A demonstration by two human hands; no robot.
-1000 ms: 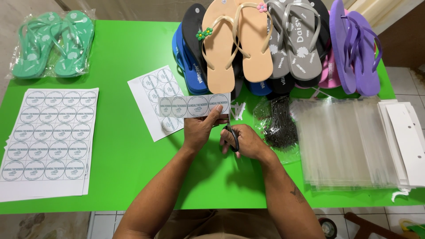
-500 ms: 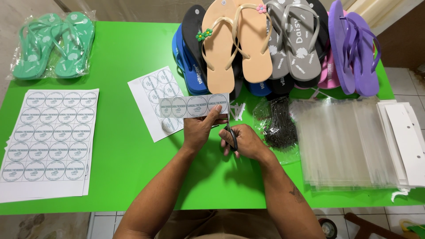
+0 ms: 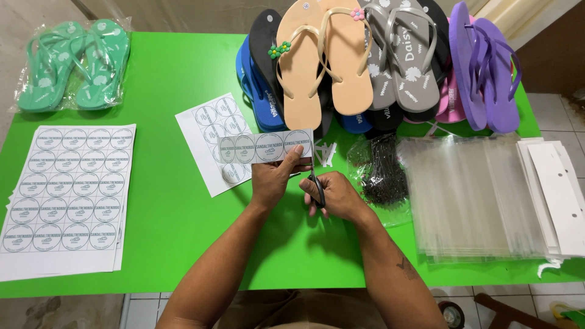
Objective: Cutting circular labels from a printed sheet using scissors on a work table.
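Barely anything's moved in the last second: my left hand [image 3: 275, 180] still pinches the sticker strip [image 3: 265, 148] above the green bench [image 3: 164, 201], right hand [image 3: 334, 196] closed on the scissors [image 3: 316, 187], blades at the strip's right end, mid-cut I'd say.

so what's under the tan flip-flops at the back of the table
The tan flip-flops lie on top of a pile: blue flip-flops and a black one stick out on the left, grey ones overlap on the right. How many pairs lie beneath is hidden.
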